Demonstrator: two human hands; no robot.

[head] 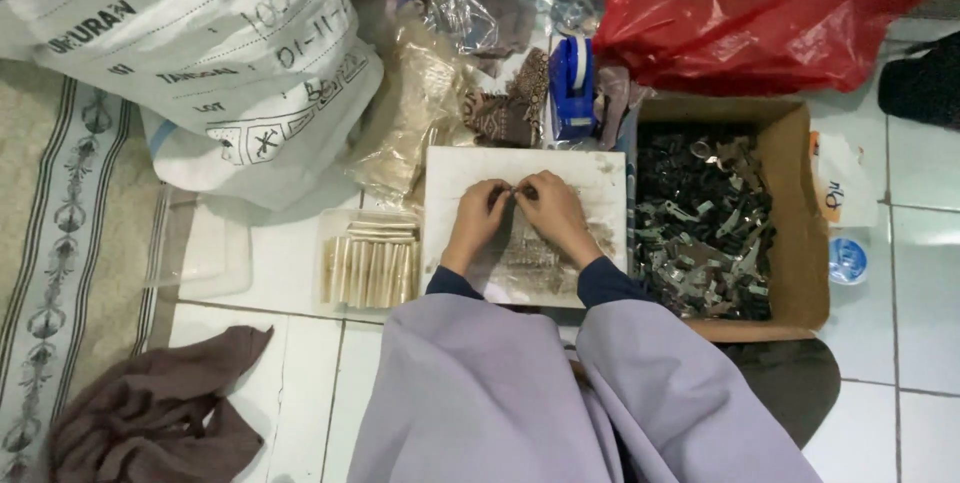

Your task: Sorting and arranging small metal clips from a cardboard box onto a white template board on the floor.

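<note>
White board (pixel 590 171) on tiled floor, both hands over it. Left hand (pixel 478 218) and right hand (pixel 553 211) fingertip to fingertip, pinching one small dark piece (pixel 515 191) between them above board centre. Cardboard box (pixel 806 213) of dark metal parts (pixel 700 223) just right; tray of pale strips (pixel 368 268) left

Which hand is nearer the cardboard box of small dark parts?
Right. The right hand works on the white board just beside the cardboard box at its right; the left hand sits farther away, toward the clear tray of pale strips.
</note>
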